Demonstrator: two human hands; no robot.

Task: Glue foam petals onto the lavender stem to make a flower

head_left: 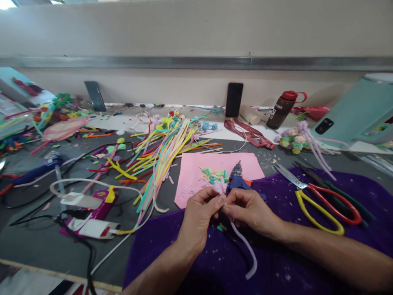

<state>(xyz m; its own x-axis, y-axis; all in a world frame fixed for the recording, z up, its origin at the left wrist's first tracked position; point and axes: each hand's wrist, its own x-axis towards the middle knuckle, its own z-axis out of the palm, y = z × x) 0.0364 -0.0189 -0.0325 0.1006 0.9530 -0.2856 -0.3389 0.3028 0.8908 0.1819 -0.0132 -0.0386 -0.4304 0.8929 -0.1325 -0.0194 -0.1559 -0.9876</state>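
Note:
My left hand [199, 213] and my right hand [247, 209] meet over a purple cloth [276, 262], both pinched on a lilac pipe cleaner [245, 246]. Its top is rolled into a small fluffy flower [220, 187] between my fingertips. Its loose tail curves down over the cloth toward me. A blue glue gun [236, 178] lies just behind my fingers on a pink sheet [196, 172] strewn with small coloured cuttings.
Yellow-handled scissors [310, 200] and red-handled scissors [331, 198] lie at the right on the cloth. A heap of coloured pipe cleaners [162, 155] lies at centre left. A power strip with cables [92, 213] sits left. A phone [233, 99], a brown bottle [281, 110] and finished lilac flowers [296, 137] stand behind.

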